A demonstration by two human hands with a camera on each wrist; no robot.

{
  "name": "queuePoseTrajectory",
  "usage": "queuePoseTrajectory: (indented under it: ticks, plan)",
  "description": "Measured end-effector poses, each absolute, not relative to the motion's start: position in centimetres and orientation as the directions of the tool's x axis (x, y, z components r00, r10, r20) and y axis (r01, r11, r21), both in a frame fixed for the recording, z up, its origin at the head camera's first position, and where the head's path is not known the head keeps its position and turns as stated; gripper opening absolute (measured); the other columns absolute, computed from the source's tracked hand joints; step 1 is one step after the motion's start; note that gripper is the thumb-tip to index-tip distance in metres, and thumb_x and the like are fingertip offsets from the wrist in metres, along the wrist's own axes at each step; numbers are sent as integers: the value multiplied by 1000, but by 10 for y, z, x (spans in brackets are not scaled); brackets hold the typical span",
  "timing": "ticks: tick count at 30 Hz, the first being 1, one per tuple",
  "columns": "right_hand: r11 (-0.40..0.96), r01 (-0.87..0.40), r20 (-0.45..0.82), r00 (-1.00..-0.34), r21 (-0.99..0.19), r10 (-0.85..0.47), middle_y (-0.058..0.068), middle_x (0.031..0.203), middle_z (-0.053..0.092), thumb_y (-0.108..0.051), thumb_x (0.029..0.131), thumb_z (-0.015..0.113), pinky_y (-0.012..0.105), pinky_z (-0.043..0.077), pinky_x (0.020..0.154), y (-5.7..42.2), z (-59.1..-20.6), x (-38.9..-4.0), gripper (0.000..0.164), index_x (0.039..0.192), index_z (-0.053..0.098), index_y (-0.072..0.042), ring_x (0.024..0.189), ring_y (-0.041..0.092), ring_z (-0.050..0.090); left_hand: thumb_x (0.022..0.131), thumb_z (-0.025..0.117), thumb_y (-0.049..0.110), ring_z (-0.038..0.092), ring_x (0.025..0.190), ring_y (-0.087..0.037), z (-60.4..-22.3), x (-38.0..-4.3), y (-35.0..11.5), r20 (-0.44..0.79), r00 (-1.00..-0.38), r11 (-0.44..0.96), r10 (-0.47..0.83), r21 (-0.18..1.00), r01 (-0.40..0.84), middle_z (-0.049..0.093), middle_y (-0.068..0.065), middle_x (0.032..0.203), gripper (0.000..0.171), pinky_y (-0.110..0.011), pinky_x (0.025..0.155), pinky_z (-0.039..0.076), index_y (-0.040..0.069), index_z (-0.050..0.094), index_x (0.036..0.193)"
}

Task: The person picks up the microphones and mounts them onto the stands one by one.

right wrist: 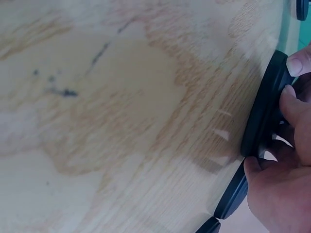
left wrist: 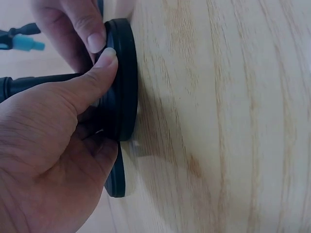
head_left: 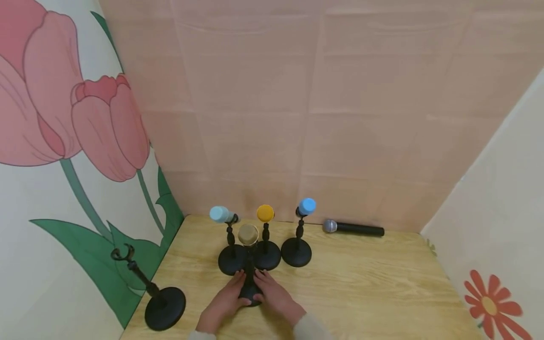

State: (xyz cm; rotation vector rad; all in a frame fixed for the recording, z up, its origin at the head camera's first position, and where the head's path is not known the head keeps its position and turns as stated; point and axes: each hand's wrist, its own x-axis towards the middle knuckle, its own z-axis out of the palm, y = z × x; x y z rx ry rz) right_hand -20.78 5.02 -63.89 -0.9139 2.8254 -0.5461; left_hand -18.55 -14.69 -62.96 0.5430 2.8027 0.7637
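In front of me a black microphone stand (head_left: 250, 293) stands on the wooden table, bearing a gold-ended microphone (head_left: 248, 234). My left hand (head_left: 225, 300) grips the left side of its round base (left wrist: 127, 82), thumb on the upper face and fingers at the rim. From the other side my right hand (head_left: 277, 298) holds the same base, its thumb and fingers at the edge. Just behind it, similar stands hold a light blue microphone (head_left: 219, 214), a yellow one and a blue microphone (head_left: 307, 206). The hands partly cover the gripped base.
At the left edge stands another black stand (head_left: 165, 309) with a bare forked clip. A black microphone with a silver head (head_left: 357, 229) lies at the back right by the pink backdrop (head_left: 361, 141). Flower-painted panels (head_left: 488, 226) flank the table (head_left: 382, 293).
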Motion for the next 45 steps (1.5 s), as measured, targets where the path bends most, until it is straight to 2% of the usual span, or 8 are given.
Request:
queuePoseTrajectory:
  ticks: [12, 18, 24, 28, 31, 36, 40, 45]
  plan:
    - [740, -560, 3, -798, -373, -602, 9, 148, 35, -38, 92, 53, 41, 34, 107, 52, -640, -207, 57, 141, 42, -10, 137, 31, 30, 86, 61, 39, 29, 135, -37, -630, -186, -146, -83, -911, 795, 403, 525, 304, 27, -22, 149, 76, -51, 104, 33, -2, 32, 143]
    - [735, -596, 14, -780, -324, -626, 10, 149, 34, -39, 94, 50, 42, 36, 105, 55, -642, -208, 56, 141, 41, -10, 136, 33, 30, 86, 62, 40, 29, 135, -37, -633, -189, -145, -86, -913, 796, 398, 526, 298, 28, -21, 149, 76, -51, 103, 33, -1, 32, 143]
    - [735, -559, 29, -803, -385, -595, 10, 147, 37, -38, 93, 53, 41, 39, 103, 69, -643, -208, 52, 138, 46, -13, 134, 27, 36, 88, 61, 39, 34, 132, -39, -637, -183, -144, -58, -930, 781, 364, 563, 271, 30, -24, 147, 75, -53, 100, 36, -4, 32, 142]
    - [723, -593, 103, -793, -354, -600, 13, 141, 44, -31, 93, 57, 41, 40, 101, 87, -643, -212, 47, 133, 51, -7, 129, 29, 42, 87, 63, 37, 37, 128, -42, -639, -176, -148, 16, -944, 779, 329, 560, 281, 35, -27, 143, 74, -54, 98, 37, -8, 35, 139]
    - [721, -620, 173, -782, -309, -598, 17, 135, 49, -24, 91, 59, 43, 41, 100, 103, -643, -217, 43, 128, 54, -2, 124, 32, 46, 85, 67, 32, 38, 127, -42, -640, -173, -154, 66, -954, 790, 292, 546, 279, 39, -25, 140, 71, -55, 99, 36, -6, 38, 138]
    - [761, -576, 229, -817, -298, -529, 18, 127, 54, -22, 89, 63, 45, 44, 95, 135, -641, -228, 38, 121, 58, -2, 116, 33, 51, 85, 67, 29, 37, 128, -41, -639, -166, -166, 6, -981, 820, 195, 548, 166, 40, -23, 140, 66, -56, 99, 35, -3, 40, 137]
    - [782, -552, 300, -828, -289, -473, 19, 121, 57, -19, 84, 68, 47, 47, 91, 163, -643, -236, 39, 117, 60, 0, 110, 35, 54, 87, 64, 34, 36, 128, -41, -637, -161, -178, -76, -990, 842, 121, 536, 62, 41, -23, 140, 64, -56, 99, 35, -3, 42, 135]
    - [818, -486, 292, -867, -307, -405, 20, 122, 56, -17, 81, 71, 50, 47, 90, 196, -639, -242, 43, 119, 59, 0, 110, 37, 53, 85, 66, 34, 39, 126, -40, -636, -155, -193, -79, -996, 866, 41, 500, -4, 44, -21, 137, 62, -55, 96, 38, -1, 46, 133]
